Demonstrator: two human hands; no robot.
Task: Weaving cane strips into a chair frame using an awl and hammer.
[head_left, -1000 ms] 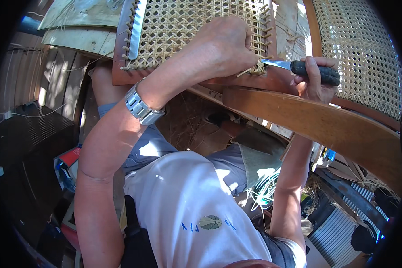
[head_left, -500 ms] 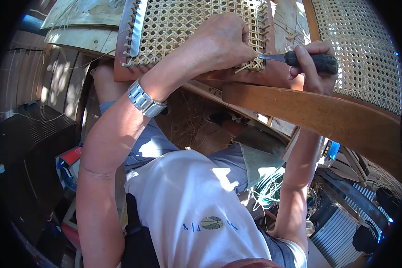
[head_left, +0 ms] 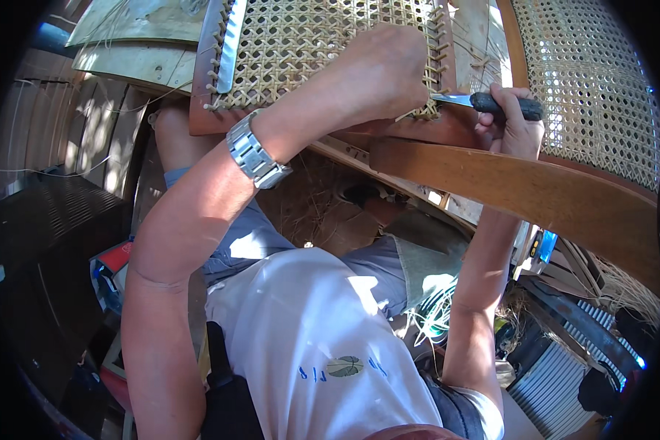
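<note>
A large wooden chair frame point(head_left: 491, 176) is seen across the upper right, with a woven cane back point(head_left: 587, 81) behind it. A smaller cane seat panel point(head_left: 308, 44) in a dark wooden border is held up at the top centre, above the lap; a metal ruler point(head_left: 231, 44) lies along its left side. The left hand point(head_left: 381, 70) is pressed on the lower right corner of the panel, closed into a fist over the weave; whether anything is pinched in its grip cannot be told. A steel watch point(head_left: 257, 154) is worn on that wrist. The right hand point(head_left: 510, 121) is wrapped tightly around the dark handle of a knife point(head_left: 484, 103), just right of the panel. The blade is pointed left, its tip touching the cane at the panel's corner, just beside the left hand.
</note>
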